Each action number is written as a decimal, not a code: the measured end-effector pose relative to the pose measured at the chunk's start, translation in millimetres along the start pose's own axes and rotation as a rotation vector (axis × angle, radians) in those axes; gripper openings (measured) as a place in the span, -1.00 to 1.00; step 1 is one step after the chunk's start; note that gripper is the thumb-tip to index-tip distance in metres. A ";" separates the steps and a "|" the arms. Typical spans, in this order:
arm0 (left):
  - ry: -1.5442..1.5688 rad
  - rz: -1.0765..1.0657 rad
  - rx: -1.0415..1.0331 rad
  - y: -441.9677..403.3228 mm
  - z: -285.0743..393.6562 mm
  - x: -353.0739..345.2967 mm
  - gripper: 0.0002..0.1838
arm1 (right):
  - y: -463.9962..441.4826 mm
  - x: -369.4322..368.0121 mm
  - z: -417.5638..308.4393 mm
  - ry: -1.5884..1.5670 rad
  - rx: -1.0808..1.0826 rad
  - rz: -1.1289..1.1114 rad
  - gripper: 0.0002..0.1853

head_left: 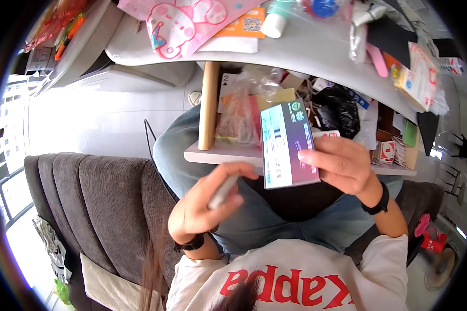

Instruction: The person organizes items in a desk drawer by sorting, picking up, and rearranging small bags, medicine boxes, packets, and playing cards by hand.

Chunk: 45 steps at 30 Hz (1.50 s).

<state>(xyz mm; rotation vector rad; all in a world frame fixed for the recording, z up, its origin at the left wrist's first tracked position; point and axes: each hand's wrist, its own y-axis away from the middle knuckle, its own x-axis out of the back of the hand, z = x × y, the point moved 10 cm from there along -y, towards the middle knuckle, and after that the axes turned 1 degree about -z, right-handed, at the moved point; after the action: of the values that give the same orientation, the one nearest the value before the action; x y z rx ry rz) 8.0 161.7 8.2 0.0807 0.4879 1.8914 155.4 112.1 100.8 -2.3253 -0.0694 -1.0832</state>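
Note:
My right hand [342, 161] grips a flat, thin box or booklet [288, 147] by its right edge, with the thumb on its printed face. That face is white and blue on the left and dark green to purple on the right. In my left hand [205, 199], fingers curl around a small pale grey object [223, 192], too blurred to name. The left fingertips are just beside the box's lower left edge, and I cannot tell whether they touch. Behind my right fingers shows a card [327, 133] with red print; whether I hold it is unclear.
An open drawer [223, 156] above my lap holds clear plastic bags [238, 114], a black plastic bag [340, 111], a playing card [227, 85] and small boxes. On the desk [306, 52] lie a pink pouch [184, 23] and a white-capped tube [275, 25].

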 end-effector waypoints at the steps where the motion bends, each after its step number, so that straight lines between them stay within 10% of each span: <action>1: 0.224 0.087 -0.086 -6.5 -3.5 -0.9 -0.53 | 10.6 3.8 -6.6 0.009 0.035 0.009 -0.77; 11: 0.661 0.219 -0.103 -61.9 -1.1 -52.0 -0.41 | 71.3 10.0 -43.9 0.089 0.024 -0.032 -0.59; 14: 0.747 0.272 -0.170 -65.2 -1.9 -53.1 -0.44 | 99.3 20.8 -3.3 -0.089 -0.304 0.128 -0.46; 20: 0.599 0.707 -0.360 -41.7 2.9 -34.1 -0.47 | 132.9 41.7 30.6 -0.156 -0.624 0.317 -0.90; 27: 0.581 0.847 -0.383 -28.4 -2.3 -32.8 -0.50 | 140.6 14.7 43.1 -0.727 -0.780 0.405 -0.91; 45: 0.593 0.808 -0.342 -31.0 -17.4 -48.0 -0.50 | 145.8 -41.4 53.0 -1.080 -1.037 0.471 -0.72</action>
<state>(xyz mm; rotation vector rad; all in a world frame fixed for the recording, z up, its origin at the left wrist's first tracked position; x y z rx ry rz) 48.2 121.8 -10.7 -0.6106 0.5630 2.7784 204.2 24.8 -24.9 -3.2620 0.7456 0.6331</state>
